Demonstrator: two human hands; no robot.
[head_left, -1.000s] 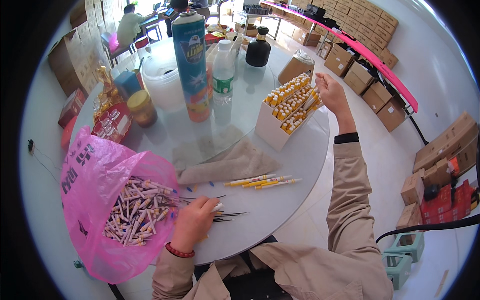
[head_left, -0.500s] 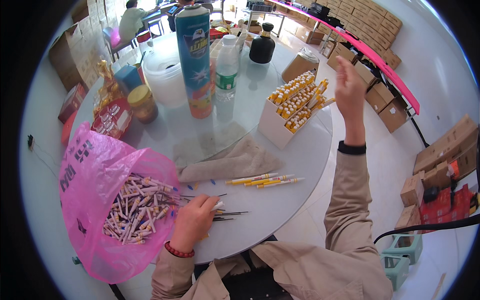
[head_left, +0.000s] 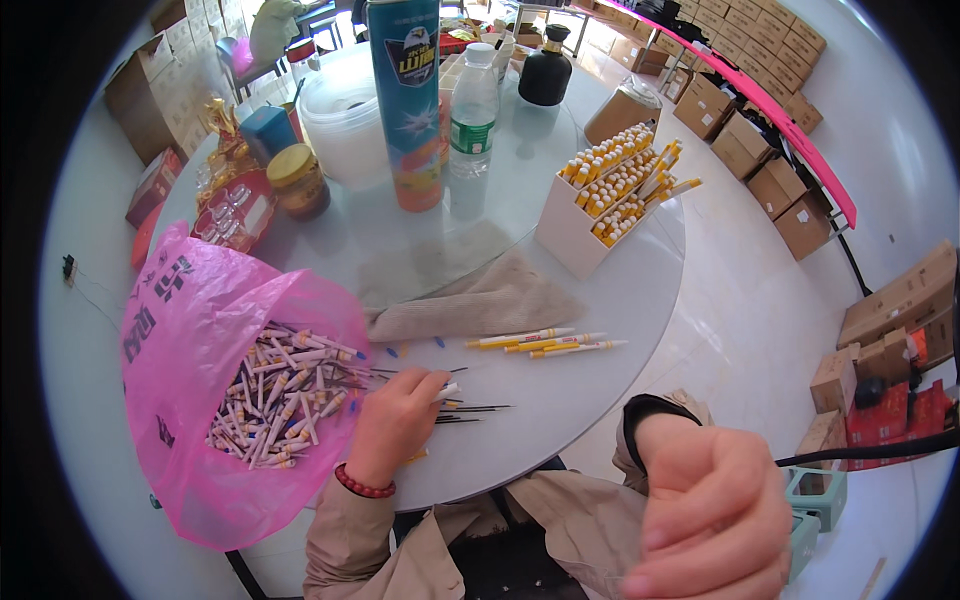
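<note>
Glossy plastic bag (head_left: 205,295); smooth plastic pens (head_left: 560,342); rough matt cloth (head_left: 490,302).

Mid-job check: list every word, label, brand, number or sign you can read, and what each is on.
I don't copy out wording or brands; print shows here:
Pink bag: large dark characters, upper left.
Blue spray can: large characters on a dark emblem.
Clear bottle: green label, print too small to read.
Three loose yellow-and-white pens: small red print, unreadable.
Stacked cartons: marks too small and blurred.
</note>
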